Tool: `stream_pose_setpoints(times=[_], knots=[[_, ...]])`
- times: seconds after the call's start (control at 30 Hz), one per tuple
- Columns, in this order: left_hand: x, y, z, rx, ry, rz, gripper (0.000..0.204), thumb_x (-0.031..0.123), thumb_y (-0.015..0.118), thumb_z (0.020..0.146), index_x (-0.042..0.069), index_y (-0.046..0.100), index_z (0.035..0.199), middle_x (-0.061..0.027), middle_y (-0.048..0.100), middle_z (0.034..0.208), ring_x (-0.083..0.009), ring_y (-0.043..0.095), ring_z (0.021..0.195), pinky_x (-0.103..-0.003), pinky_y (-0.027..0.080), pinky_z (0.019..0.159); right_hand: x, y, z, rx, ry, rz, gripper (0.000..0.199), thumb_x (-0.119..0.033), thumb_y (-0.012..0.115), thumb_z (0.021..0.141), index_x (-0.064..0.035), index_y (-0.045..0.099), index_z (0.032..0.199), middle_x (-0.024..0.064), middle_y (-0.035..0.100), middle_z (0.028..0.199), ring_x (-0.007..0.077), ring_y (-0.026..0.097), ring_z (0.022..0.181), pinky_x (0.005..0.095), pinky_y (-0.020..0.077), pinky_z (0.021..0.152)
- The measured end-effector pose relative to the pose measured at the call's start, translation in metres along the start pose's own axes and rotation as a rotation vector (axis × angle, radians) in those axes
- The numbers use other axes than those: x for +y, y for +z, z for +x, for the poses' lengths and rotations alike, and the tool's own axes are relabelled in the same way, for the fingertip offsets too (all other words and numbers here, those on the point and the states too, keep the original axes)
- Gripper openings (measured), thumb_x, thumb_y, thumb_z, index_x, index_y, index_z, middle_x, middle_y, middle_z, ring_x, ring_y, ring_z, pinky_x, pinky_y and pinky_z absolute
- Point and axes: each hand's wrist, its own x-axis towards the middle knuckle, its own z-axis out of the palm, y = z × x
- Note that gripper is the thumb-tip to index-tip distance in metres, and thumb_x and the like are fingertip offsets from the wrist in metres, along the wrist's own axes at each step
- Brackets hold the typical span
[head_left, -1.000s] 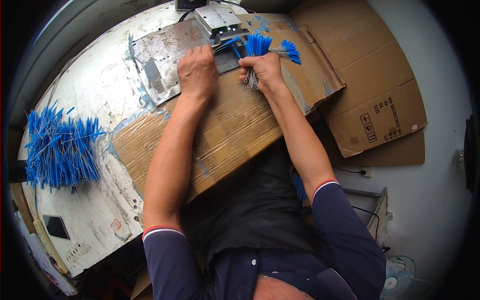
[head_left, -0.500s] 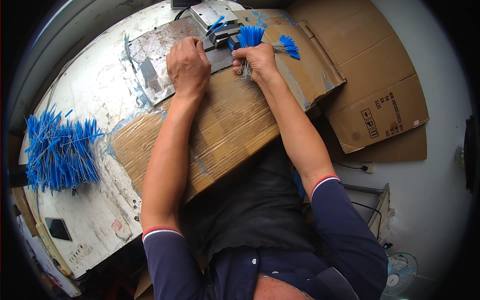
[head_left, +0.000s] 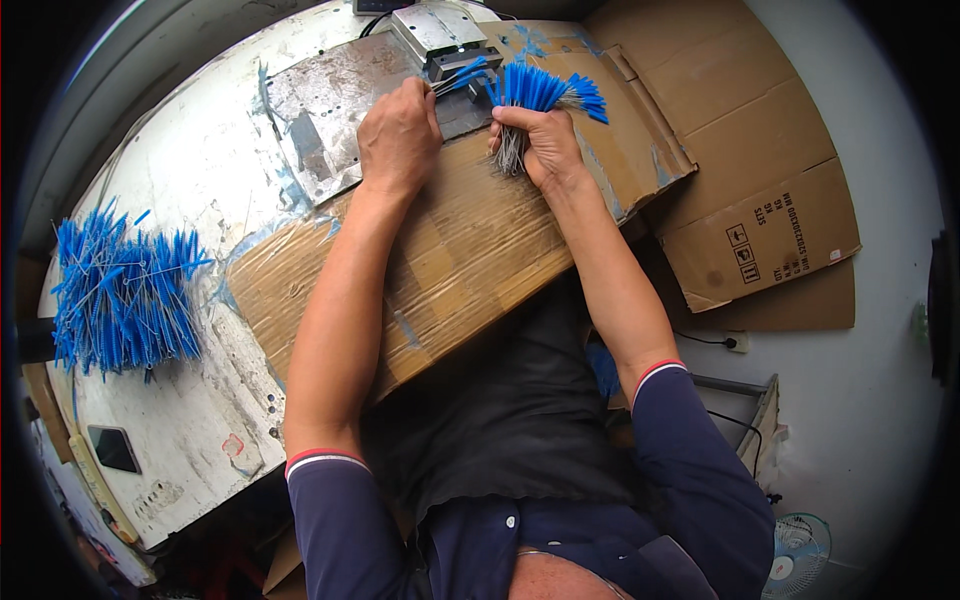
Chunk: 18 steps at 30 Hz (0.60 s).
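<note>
My left hand [head_left: 400, 138] is closed, with a few thin blue-bristled wire brushes [head_left: 466, 74] sticking out past its fingertips toward the right. Their tips lie in front of a dark metal clamp block [head_left: 462, 62] on the machine. My right hand [head_left: 550, 145] grips a thick bundle of blue wire brushes [head_left: 530, 88], bristle ends up and looped wire ends hanging below the fist. Just behind that hand, a second cluster of blue brushes [head_left: 588, 100] rests above the cardboard. The fingers of my left hand are partly hidden by its back.
A large heap of blue brushes [head_left: 125, 295] lies on the worn white table [head_left: 225, 400] at the left. A phone [head_left: 115, 449] is near it. A taped cardboard box [head_left: 400, 290] lies under my forearms. Flattened cardboard [head_left: 740, 120] stands at right; a fan [head_left: 797, 555] is below.
My left hand has shifted right with its brushes, which now point more sideways. The right-hand bundle looks fuller and more fanned out, and sits closer to the cluster behind it.
</note>
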Motion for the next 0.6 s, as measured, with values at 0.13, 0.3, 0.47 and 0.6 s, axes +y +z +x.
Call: stream_pose_setpoints(times=[0.13, 0.3, 0.47, 0.6], knots=[[0.001, 0.001, -0.001, 0.004, 0.034, 0.022, 0.011, 0.018, 0.062, 0.095, 0.007, 0.063, 0.094, -0.0151, 0.069, 0.082, -0.0333, 0.068, 0.078, -0.045, 0.053, 0.069, 0.002, -0.006, -0.002, -0.003, -0.002, 0.029, 0.014, 0.004, 0.073, 0.081, 0.0033, 0.065, 0.092, 0.0111, 0.067, 0.078, 0.0203, 0.066, 0.063, 0.0345, 0.0569, 0.056], [-0.004, 0.006, -0.003, -0.003, 0.127, 0.139, 0.01, 0.015, 0.06, 0.095, 0.006, 0.062, 0.09, -0.0143, 0.068, 0.081, -0.0317, 0.067, 0.078, -0.042, 0.053, 0.068, 0.001, -0.005, -0.003, -0.001, 0.012, 0.028, 0.02, 0.005, 0.073, 0.08, 0.0035, 0.064, 0.097, 0.0099, 0.065, 0.077, 0.0194, 0.065, 0.065, 0.0346, 0.0562, 0.058], [-0.004, 0.009, -0.002, -0.051, 0.091, 0.217, 0.009, 0.014, 0.057, 0.096, 0.007, 0.061, 0.091, -0.0144, 0.067, 0.081, -0.0306, 0.067, 0.079, -0.042, 0.053, 0.069, 0.002, -0.003, -0.004, -0.06, -0.024, -0.013, 0.021, 0.008, 0.073, 0.078, 0.0029, 0.065, 0.097, 0.0105, 0.067, 0.083, 0.0184, 0.065, 0.064, 0.0322, 0.0556, 0.055], [-0.002, 0.007, 0.001, 0.099, -0.019, 0.029, 0.011, 0.017, 0.056, 0.099, 0.007, 0.06, 0.097, -0.0119, 0.069, 0.077, -0.0307, 0.068, 0.072, -0.043, 0.052, 0.065, 0.003, 0.0, -0.004, -0.128, -0.057, -0.06, 0.026, 0.01, 0.074, 0.077, 0.001, 0.067, 0.099, 0.0098, 0.069, 0.09, 0.0162, 0.067, 0.067, 0.0289, 0.0559, 0.052]])
